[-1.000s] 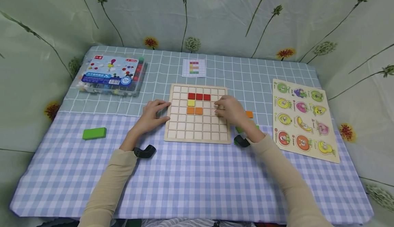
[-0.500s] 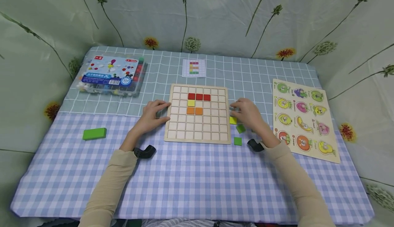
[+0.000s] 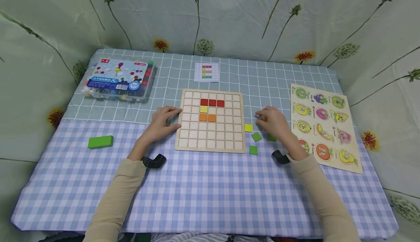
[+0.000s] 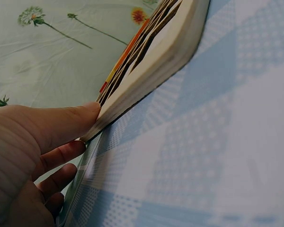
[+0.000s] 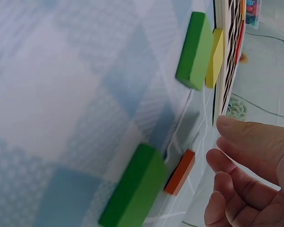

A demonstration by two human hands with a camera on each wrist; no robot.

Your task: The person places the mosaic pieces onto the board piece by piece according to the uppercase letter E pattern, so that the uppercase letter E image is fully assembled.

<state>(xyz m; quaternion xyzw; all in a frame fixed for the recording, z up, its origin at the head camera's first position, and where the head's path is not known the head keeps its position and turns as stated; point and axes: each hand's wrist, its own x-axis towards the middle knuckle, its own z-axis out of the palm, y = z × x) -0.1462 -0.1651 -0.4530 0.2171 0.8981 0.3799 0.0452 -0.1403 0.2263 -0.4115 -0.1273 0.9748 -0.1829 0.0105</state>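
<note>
Grid board [image 3: 210, 121] at centre of surface [image 3: 197, 191] — left hand [image 3: 162, 123] on its left edge, loose tiles [image 3: 253, 137] and right hand [image 3: 275, 122] right, fruit puzzle [image 3: 323, 127] beyond.

grid board [image 3: 210, 139]: pale matt wood | tiles [image 3: 256, 137]: smooth painted wood | tablecloth [image 3: 203, 194]: checked woven cloth

Three red tiles [image 3: 212, 103], two orange tiles [image 3: 207, 118].
</note>
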